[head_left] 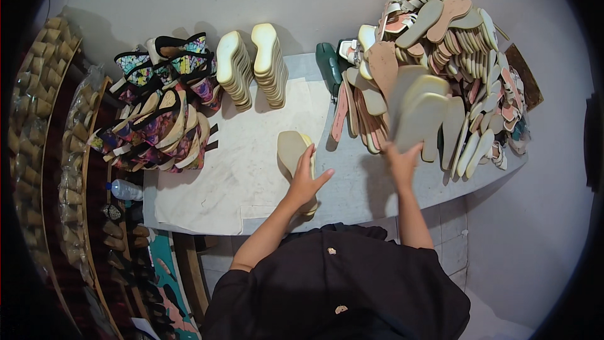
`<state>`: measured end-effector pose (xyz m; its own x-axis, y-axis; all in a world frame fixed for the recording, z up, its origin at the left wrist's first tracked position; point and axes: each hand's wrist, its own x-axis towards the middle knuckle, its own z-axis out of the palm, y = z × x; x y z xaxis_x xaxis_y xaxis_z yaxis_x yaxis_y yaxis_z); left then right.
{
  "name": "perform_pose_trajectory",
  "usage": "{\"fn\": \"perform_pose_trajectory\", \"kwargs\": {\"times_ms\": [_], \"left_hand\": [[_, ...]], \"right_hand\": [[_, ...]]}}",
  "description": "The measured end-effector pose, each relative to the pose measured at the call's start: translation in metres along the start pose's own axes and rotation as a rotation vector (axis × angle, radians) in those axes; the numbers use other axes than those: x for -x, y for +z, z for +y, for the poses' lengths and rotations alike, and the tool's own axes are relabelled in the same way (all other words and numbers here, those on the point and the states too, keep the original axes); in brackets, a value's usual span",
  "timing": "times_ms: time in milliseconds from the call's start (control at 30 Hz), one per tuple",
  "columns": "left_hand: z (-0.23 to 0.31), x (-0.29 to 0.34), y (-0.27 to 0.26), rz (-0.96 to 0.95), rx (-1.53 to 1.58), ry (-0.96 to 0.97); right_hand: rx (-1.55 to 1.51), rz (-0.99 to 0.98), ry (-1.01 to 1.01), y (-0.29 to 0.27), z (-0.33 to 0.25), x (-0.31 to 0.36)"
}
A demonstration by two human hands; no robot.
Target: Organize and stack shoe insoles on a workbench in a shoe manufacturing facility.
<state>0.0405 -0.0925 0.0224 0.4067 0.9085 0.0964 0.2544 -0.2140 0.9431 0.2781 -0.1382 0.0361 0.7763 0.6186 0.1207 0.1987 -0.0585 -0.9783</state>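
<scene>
The loosely spread left hand [302, 184] is touching smooth beige soles [289, 145].
At the wearer's eleven o'clock, its thumb is standing wide; at one o'clock, the right hand [401, 162] is gripping foot-shaped, cream-edged grey soles [418, 118] (blurring).

Both hands [303, 181] [402, 160] reach forward (the right blurred).

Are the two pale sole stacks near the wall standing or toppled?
Standing: the left stack and the right stack each rise in close, regular layers.
</scene>
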Motion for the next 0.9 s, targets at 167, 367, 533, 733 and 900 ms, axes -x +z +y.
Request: {"fn": "perform_pose_trajectory", "kwargs": {"times_ms": [167, 367, 533, 733, 900], "left_hand": [[0.020, -0.003, -0.005, 0.234, 0.381, -0.077], [-0.026, 0.020, -0.085, 0.644, 0.236, -0.076], [-0.115, 0.048, -0.124, 0.538, 0.089, -0.386], [-0.118, 0.051, -0.086, 0.474, -0.296, -0.608], [-0.088, 0.046, -0.083, 0.601, -0.588, -0.484]], "right_hand": [[0.387, -0.855, -0.252, 0.083, -0.020, 0.102], [0.461, -0.820, -0.243, 0.109, -0.018, 0.068], [0.184, -0.057, -0.305, 0.088, 0.033, -0.076], [0.832, 0.112, -0.047, 0.065, 0.043, -0.127], [0.899, 0.085, 0.117, 0.059, 0.001, -0.112]]}}
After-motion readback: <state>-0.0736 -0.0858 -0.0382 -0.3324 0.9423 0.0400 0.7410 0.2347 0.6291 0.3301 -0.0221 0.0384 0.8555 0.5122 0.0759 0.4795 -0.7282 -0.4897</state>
